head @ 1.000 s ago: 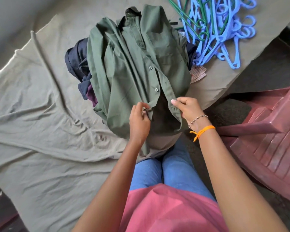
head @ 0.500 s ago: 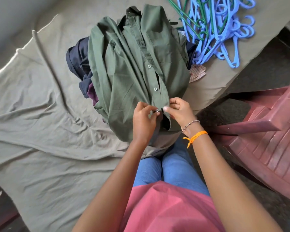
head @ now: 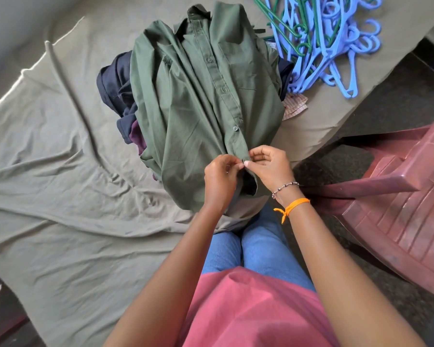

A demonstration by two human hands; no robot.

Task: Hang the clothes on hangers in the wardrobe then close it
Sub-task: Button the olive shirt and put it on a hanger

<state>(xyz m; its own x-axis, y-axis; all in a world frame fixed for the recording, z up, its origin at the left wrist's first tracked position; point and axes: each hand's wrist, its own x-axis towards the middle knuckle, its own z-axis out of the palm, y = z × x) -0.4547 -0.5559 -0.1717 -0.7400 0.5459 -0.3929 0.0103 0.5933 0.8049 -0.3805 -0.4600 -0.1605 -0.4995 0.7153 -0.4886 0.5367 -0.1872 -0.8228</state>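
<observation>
Head view: both hands' grip (head: 244, 164) pinching green shirt (head: 201, 101) placket; hangers (head: 328, 43) beyond, red chair (head: 396, 209) right.

The shirt (head: 198, 101) is dark green. The hangers (head: 336, 41) are light blue, some green. The chair (head: 398, 196) is reddish brown. The sheet (head: 60, 171) is grey-green.

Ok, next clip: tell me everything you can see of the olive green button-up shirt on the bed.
The olive green button-up shirt is woven cloth, creased, with a collar at the far end, a chest pocket and a buttoned placket running toward the person. It lies front up on a heap of dark navy and purple clothes on the grey-green bed sheet, its hem draping over the near edge. The left hand and right hand pinch the placket near the hem, as if fastening a button. It is not yet on a hanger.
</observation>
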